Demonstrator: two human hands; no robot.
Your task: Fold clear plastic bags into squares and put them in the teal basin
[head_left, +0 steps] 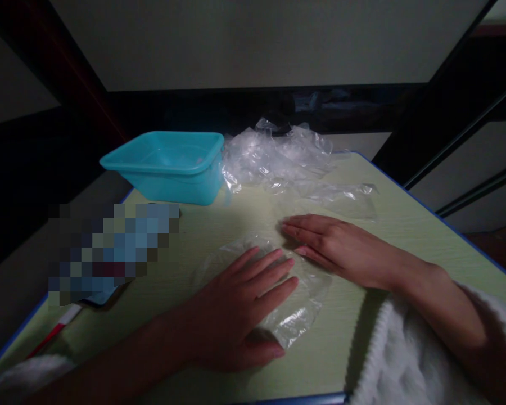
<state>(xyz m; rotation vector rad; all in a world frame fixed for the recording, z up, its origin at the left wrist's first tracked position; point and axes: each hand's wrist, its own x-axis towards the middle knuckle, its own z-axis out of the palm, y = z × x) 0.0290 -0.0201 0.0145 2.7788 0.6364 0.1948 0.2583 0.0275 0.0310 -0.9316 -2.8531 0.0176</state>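
A clear plastic bag [297,315] lies flat on the pale green table [362,349] in front of me. My left hand [240,306] rests palm down on it, fingers stretched out and pointing right. My right hand [335,247] lies flat too, fingers straight and pointing left, pressing the bag's far edge. Neither hand grips anything. Both wrists come out of white knitted sleeves [409,354].
A turquoise plastic tub [168,166] stands at the back left of the table. Beside it is a heap of crumpled clear plastic bags [278,160]. A blurred-out patch [109,247] covers something at the left. A red and white pen [54,332] lies near the left edge.
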